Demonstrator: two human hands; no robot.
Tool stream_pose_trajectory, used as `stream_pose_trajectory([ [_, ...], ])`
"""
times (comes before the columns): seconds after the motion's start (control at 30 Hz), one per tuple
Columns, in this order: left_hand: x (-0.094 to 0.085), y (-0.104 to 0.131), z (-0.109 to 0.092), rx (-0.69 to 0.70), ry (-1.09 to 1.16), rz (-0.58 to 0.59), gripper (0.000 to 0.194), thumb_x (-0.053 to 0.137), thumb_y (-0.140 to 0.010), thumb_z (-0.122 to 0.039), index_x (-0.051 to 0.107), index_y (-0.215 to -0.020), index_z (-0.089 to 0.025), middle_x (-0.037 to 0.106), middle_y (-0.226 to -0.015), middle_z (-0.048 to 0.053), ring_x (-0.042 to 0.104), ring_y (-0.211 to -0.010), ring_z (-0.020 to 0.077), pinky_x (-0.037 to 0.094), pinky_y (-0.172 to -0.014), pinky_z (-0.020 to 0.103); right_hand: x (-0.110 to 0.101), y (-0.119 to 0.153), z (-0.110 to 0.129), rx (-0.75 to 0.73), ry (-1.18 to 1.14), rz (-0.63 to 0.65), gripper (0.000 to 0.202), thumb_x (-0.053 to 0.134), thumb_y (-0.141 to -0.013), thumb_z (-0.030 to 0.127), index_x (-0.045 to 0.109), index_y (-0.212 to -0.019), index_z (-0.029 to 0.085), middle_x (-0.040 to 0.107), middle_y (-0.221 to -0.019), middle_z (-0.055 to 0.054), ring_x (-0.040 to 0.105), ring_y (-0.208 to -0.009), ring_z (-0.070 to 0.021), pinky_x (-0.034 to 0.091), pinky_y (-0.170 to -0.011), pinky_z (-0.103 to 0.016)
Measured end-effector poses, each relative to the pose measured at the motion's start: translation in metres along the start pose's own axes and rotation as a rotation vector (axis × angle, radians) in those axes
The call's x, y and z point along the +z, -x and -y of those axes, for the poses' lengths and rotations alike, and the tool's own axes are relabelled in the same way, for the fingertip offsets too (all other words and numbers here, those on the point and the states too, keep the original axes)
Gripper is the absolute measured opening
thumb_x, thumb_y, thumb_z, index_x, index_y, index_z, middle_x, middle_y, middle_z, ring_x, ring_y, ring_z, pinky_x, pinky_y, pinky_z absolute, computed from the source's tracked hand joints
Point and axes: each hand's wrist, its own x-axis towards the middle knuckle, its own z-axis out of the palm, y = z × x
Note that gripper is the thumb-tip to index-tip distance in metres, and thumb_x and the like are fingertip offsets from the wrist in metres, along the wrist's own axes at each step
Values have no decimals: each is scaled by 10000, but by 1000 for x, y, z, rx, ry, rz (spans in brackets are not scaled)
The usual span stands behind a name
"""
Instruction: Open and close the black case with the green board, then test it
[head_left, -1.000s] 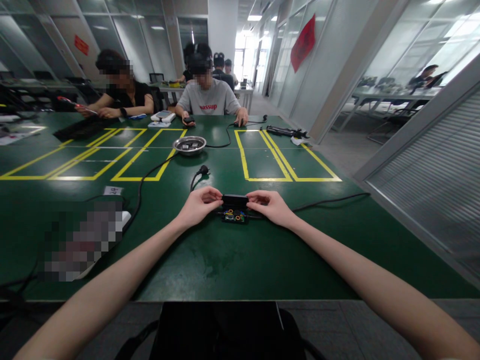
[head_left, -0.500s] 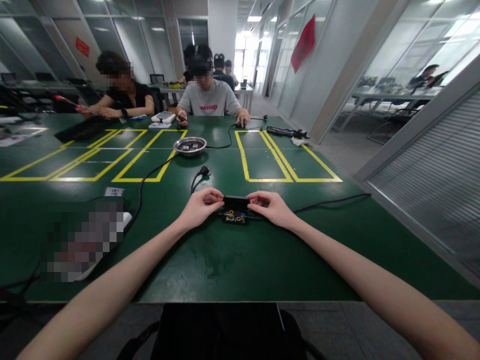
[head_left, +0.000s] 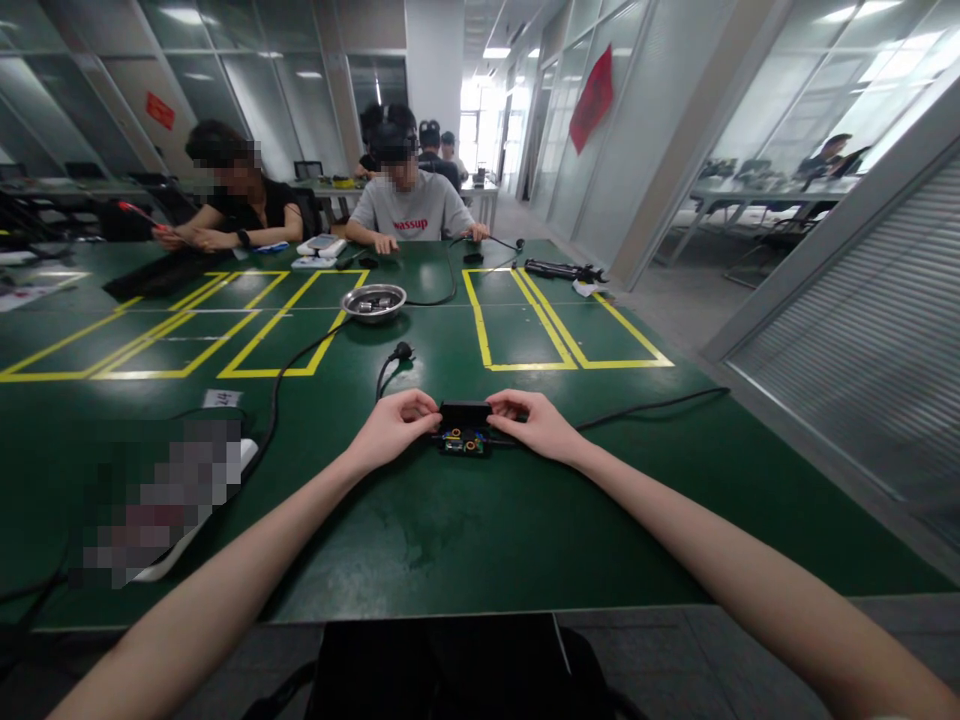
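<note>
My left hand (head_left: 395, 426) and my right hand (head_left: 531, 424) pinch the two ends of a black plastic casing cover (head_left: 465, 413). Its broad face is turned toward me, standing up at a tilt. Just below and in front of it lies the other casing half, holding an exposed circuit board (head_left: 460, 442) with ring-shaped coils and small blue parts. Black cable leaves this open adapter on both sides. Beyond my left hand, a black plug (head_left: 403, 351) on a cord rests on the green table (head_left: 420, 560).
A steel bowl (head_left: 373, 303) with metal parts stands ahead. Yellow tape marks the table. At left lie a blurred white-edged object (head_left: 176, 500) and a paper label (head_left: 223, 399). Across sit two people, one in a grey shirt (head_left: 412, 205). A black tool (head_left: 562, 271) lies far right.
The cover has tipped so more of its broad face shows, both hands still at its ends. My view has shifted slightly. The grey-shirted person's hand now lies on the table without the dark object.
</note>
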Motion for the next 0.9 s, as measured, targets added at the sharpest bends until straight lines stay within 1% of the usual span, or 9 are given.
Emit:
stream_pose_trajectory([
  [0.2, 0, 4, -2, -26, -38, 9, 188, 701, -815, -335, 634, -867, -167, 725, -769, 10, 710, -735, 165, 576, -752, 307, -1, 0, 2, -26, 15, 4, 255, 694, -852, 362, 732, -1004, 161, 716, -838, -44, 642, -752, -175, 524, -698, -320],
  [0.37, 1, 6, -3, -47, -55, 1, 201, 699, -819, -354, 628, -862, -172, 727, -791, 12, 712, -761, 174, 567, -752, 302, -1, 1, 2, -12, 14, 17, 254, 696, -858, 351, 742, -1034, 173, 748, -855, -48, 667, -764, -183, 538, -703, -323],
  [0.7, 1, 10, -8, -41, -62, 12, 211, 701, -827, -362, 624, -885, -173, 710, -796, 7, 694, -760, 168, 557, -760, 311, 0, 3, 4, -41, 14, 23, 234, 689, -868, 333, 737, -1029, 169, 768, -906, -64, 688, -790, -189, 547, -694, -326],
  [0.8, 0, 11, -11, -50, -62, 49, 257, 740, -811, -364, 611, -922, -171, 704, -807, 11, 680, -755, 164, 558, -759, 320, 1, 3, 3, -49, 23, 18, 230, 692, -867, 327, 735, -1026, 167, 768, -900, -63, 690, -784, -188, 549, -683, -320],
  [0.9, -3, 12, -14, -52, -65, 117, 401, 826, -738, -350, 582, -1004, -176, 704, -887, 23, 663, -767, 158, 552, -743, 316, 1, 3, 3, -56, 35, 20, 222, 692, -870, 321, 732, -1022, 166, 769, -897, -63, 691, -777, -186, 554, -679, -318],
])
